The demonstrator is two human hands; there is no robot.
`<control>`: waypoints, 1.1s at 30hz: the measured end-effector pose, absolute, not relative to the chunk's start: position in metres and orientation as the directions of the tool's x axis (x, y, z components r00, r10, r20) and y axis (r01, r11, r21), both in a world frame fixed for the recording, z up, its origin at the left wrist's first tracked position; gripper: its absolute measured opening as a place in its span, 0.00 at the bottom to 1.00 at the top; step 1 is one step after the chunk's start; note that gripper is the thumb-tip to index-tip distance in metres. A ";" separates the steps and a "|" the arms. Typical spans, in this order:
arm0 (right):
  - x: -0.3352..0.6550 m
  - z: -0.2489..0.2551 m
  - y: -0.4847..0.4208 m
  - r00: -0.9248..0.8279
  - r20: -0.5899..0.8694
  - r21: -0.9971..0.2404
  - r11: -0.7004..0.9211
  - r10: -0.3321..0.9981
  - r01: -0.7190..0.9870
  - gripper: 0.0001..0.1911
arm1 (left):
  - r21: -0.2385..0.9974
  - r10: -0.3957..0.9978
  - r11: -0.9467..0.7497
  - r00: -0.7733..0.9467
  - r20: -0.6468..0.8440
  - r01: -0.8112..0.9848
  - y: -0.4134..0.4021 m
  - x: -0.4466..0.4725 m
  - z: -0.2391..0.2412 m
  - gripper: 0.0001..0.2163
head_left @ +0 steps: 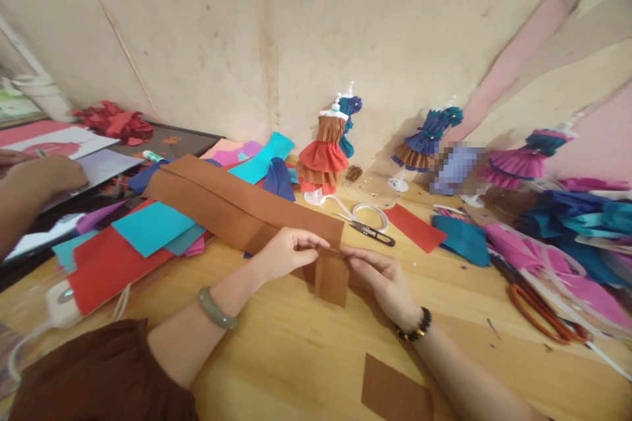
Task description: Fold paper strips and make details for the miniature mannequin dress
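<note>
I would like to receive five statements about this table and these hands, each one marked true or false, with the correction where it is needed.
1. The left hand and the right hand both hold a small brown fabric-like strip. True.
2. The smooth grey-green bangle is on the right wrist. False: it is on the left; the right wears a dark beaded bracelet.
3. A flat red four-sided sheet lies on the pale wooden table. True.
4. The black metal thread snips lie on that red sheet. False: they lie to its left.
5. The miniature dress with the pink pleated skirt is the rightmost dress. True.
</note>
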State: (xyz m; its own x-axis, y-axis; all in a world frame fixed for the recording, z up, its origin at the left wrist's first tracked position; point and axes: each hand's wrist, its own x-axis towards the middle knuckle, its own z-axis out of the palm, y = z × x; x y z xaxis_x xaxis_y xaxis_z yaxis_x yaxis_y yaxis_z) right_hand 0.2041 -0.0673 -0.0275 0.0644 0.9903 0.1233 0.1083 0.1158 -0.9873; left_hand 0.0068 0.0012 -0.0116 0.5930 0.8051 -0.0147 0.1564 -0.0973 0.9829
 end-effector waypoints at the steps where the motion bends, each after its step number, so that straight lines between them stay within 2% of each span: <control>1: 0.204 -0.028 -0.067 0.075 0.122 -0.987 0.113 0.990 0.114 0.14 | 0.984 0.798 -0.095 0.602 -0.017 0.154 0.001 0.007 -0.010 0.12; 9: 0.199 -0.034 -0.066 0.082 0.157 -0.969 0.137 0.984 0.204 0.12 | 0.978 0.829 -0.104 0.559 -0.016 0.183 -0.001 0.009 -0.010 0.09; 12: 0.198 -0.034 -0.067 0.067 0.164 -0.972 0.149 0.984 0.183 0.13 | 0.975 0.823 -0.139 0.567 0.017 0.174 -0.001 0.010 -0.012 0.08; 16: 0.198 -0.035 -0.068 0.003 0.165 -0.981 0.164 0.986 0.099 0.19 | 0.956 0.804 -0.243 0.585 0.104 0.164 -0.006 0.011 -0.011 0.10; 21: 0.196 -0.040 -0.069 0.032 0.255 -0.942 0.241 0.966 0.234 0.18 | 0.862 0.778 -0.445 0.581 0.238 0.243 -0.014 0.013 -0.007 0.12; 24: 0.195 -0.041 -0.069 0.047 0.330 -0.907 0.303 0.943 0.294 0.17 | 0.826 0.766 -0.503 0.574 0.289 0.256 -0.017 0.014 -0.006 0.13; 29: 0.194 -0.039 -0.070 0.034 0.395 -0.855 0.354 0.918 0.379 0.15 | 0.827 0.762 -0.505 0.577 0.293 0.248 -0.017 0.015 -0.006 0.14; 33: 0.195 -0.039 -0.069 0.019 0.356 -0.860 0.320 0.934 0.396 0.16 | 0.843 0.793 -0.457 0.560 0.241 0.283 -0.015 0.014 -0.005 0.11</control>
State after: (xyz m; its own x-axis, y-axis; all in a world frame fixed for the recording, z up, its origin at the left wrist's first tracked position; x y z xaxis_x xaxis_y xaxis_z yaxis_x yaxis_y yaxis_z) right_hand 0.1952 -0.0691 -0.0392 0.0187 0.9341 0.3564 0.3964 0.3203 -0.8604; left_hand 0.0141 -0.0151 -0.0048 0.5597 0.7928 0.2414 0.2830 -0.4567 0.8434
